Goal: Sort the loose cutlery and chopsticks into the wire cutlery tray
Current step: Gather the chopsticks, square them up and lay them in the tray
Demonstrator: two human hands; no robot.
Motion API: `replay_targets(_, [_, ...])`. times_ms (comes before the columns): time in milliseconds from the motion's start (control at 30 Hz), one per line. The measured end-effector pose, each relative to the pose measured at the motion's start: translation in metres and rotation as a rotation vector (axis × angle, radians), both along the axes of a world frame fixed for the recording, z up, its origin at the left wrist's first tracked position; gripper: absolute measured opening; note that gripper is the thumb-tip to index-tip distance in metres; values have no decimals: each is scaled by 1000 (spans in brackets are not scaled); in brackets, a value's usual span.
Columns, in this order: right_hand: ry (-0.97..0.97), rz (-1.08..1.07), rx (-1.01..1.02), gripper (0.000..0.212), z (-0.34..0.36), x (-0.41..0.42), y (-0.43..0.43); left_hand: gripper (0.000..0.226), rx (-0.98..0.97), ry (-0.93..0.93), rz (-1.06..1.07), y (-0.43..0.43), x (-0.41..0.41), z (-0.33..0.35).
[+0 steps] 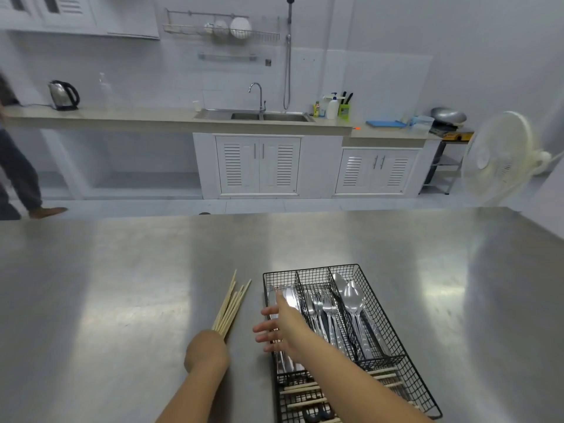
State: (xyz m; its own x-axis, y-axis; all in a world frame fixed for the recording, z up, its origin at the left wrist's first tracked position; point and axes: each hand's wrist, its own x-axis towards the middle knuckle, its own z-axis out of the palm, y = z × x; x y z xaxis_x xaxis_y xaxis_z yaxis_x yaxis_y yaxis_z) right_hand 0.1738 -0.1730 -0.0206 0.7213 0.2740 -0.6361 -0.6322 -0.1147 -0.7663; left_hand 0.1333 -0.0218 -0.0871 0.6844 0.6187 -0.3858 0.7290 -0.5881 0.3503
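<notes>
A black wire cutlery tray (354, 268) lies on the steel table (122, 285) in front of me. Its left slot holds knives (290, 296), the middle slot forks (320, 306), the right slot spoons (351, 296). Several chopsticks (300, 389) lie across the near compartment. My left hand (207, 352) is shut around a bundle of wooden chopsticks (232, 303) that fan out away from me, left of the tray. My right hand (282, 326) reaches over the tray's left edge with fingers spread, thumb over the knives; whether it touches them I cannot tell.
Across the floor runs a counter with a sink (268, 116), a kettle (64, 95) and bottles. A white fan (500, 160) stands at the right. A person's leg (21, 178) shows at the far left.
</notes>
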Motion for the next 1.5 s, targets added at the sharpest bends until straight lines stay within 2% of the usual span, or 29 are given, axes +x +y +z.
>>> replay_targets(100, [-7, -15, 15, 57, -2, -2, -5, 21, 35, -64, 25, -7, -8, 2])
replay_targets(233, [-12, -50, 30, 56, -1, -4, -10, 10, 140, -208, -99, -12, -14, -2])
replay_targets(400, [-127, -107, 58, 53, 16, 3, -14, 15, 120, -417, -162, -18, -17, 10])
replay_targets(500, [-347, -154, 57, 45, 42, 16, -15, 12, 111, -627, -175, -23, -17, 35])
replay_targets(600, [-629, -177, 51, 34, 88, 29, -12, 16, -1, -903, -266, -30, -12, 62])
replay_targets(733, [-1085, -107, 42, 45, 160, 24, -6, 25, -116, -1176, -304, -54, -12, 94])
replay_targets(833, [-1254, -34, 135, 42, 198, 11, 1, 24, -196, -1304, -257, -72, -13, 104])
replay_targets(1000, [-1419, 142, -7, 37, 201, 1, 14, 31, -192, -1341, -154, -79, -17, 90])
replay_targets(1100, [-1402, 292, -59, 38, 180, -8, 20, 29, -242, -1292, -84, -74, -26, 75])
replay_targets(1267, [-1349, 365, -54, 52, 140, -28, 24, 20, -245, -1147, -17, -69, -35, 53])
replay_targets(1433, [-1307, 407, -142, 60, 112, -40, 24, 39, -276, -1048, 21, -71, -47, 42])
replay_targets(1500, [-1313, 371, -129, 59, 110, -43, 21, 47, -236, -1066, 37, -72, -50, 43])
